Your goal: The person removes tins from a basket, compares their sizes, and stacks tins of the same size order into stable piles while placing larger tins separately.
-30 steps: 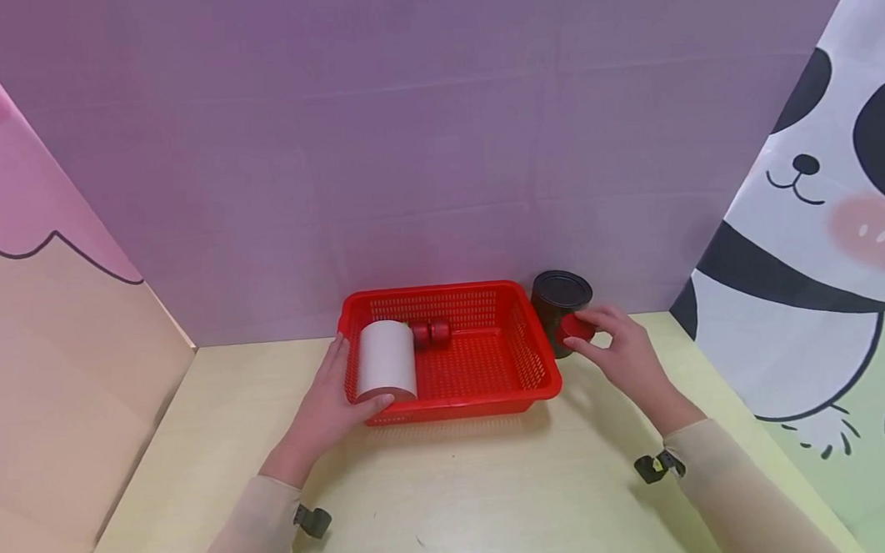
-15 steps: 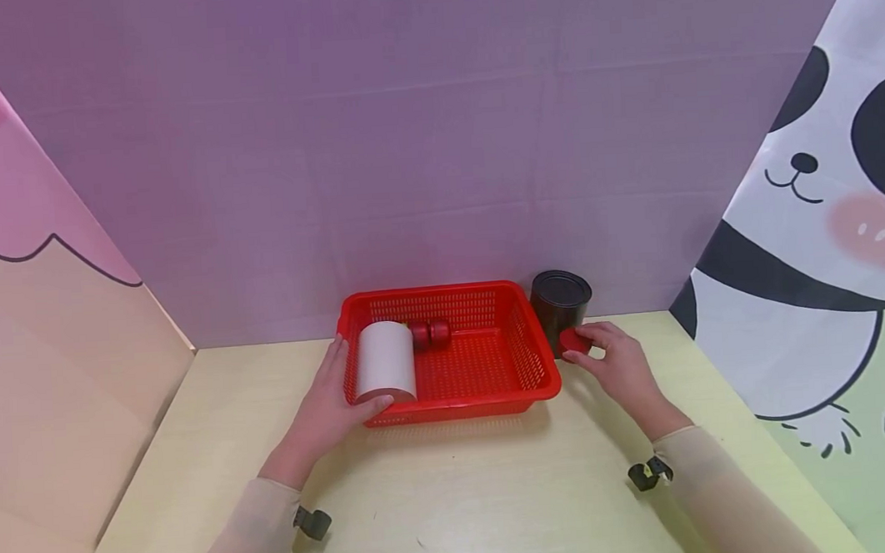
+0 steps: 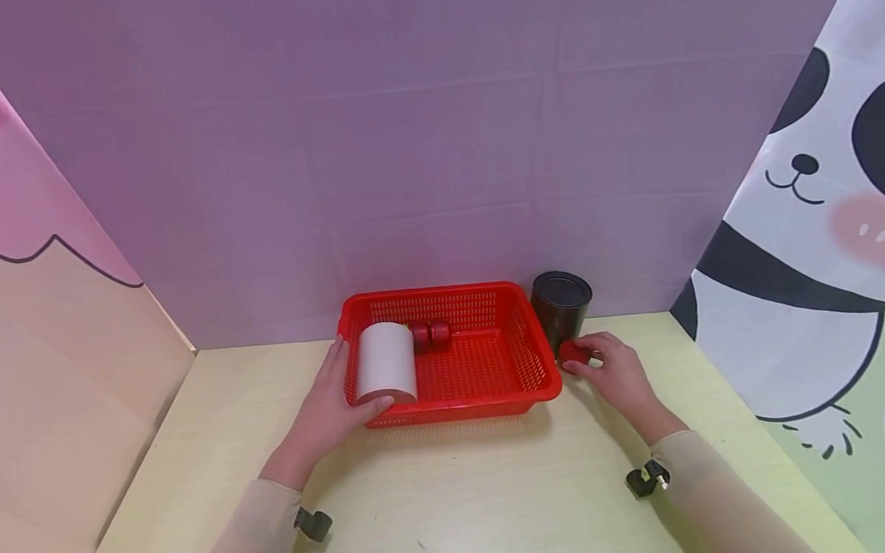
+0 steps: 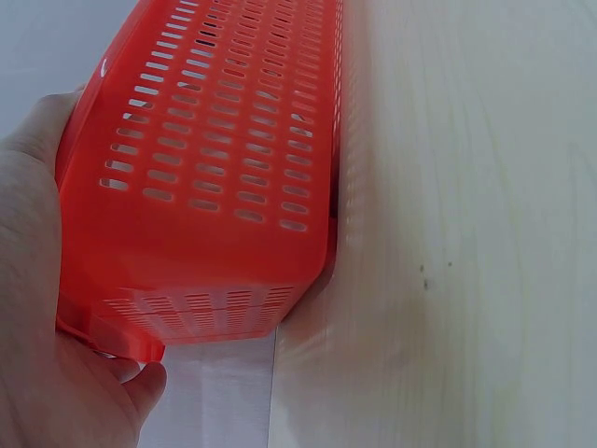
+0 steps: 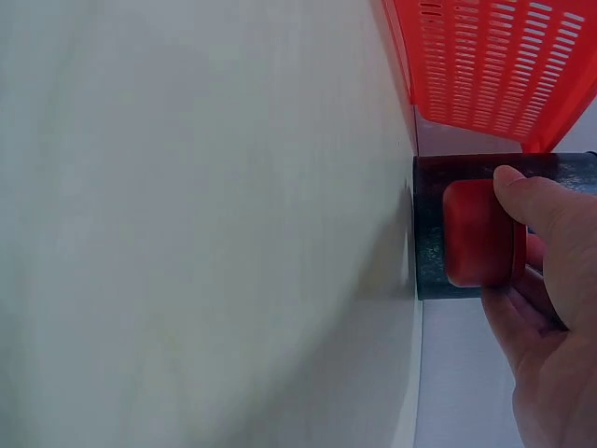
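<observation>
Purple cloth (image 3: 435,126) hangs behind the pale counter (image 3: 454,493), where the left hand (image 3: 335,409) grips the basket (image 3: 464,406) at its lower left. Right of centre, the right hand (image 3: 625,377) has come down, fingers pinching the red piece (image 3: 573,356) before the can (image 3: 557,316), so it seems almost at counter level.

On the near side of the red basket (image 3: 479,402), plain beige left sleeve (image 3: 241,533) and right sleeve (image 3: 727,491) end at the wrists, each bearing a small black device (image 3: 318,525).
</observation>
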`<state>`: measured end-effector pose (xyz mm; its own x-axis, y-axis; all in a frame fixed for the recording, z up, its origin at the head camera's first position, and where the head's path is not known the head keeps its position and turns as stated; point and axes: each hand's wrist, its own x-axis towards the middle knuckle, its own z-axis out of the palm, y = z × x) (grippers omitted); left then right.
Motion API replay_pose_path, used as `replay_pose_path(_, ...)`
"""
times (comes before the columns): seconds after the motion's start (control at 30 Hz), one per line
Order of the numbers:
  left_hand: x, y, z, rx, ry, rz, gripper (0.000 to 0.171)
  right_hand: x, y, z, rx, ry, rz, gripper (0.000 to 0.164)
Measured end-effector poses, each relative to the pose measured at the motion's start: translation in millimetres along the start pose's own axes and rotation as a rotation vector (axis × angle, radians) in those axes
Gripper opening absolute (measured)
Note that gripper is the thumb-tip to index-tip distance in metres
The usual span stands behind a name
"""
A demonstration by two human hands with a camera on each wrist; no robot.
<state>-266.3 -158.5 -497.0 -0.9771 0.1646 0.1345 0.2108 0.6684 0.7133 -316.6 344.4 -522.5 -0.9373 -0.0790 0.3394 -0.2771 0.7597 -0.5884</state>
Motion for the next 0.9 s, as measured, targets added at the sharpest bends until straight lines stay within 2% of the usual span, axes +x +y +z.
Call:
replay_pose_path(0.2, 0.3, -1.6, 0.5, 0.013, -0.002, 0.006, 0.135, 1.1, -1.0, 2.4, -0.001, -0.035, 0.025, 0.041)
replay_pose_path(0.47, 0.0, -3.4, 0.8, 0.017, -0.01, 0.004, 0.134, 1.3, 2.8, 4.6, 0.05, -0.091, 0.077, 0.047)
replay_pose_path(0.9, 1.4, -3.8, 1.2, 0.025, -0.003, 0.006, 0.135, 2.5, 6.7, 4.7, 0.084, -0.112, 0.083, 0.052)
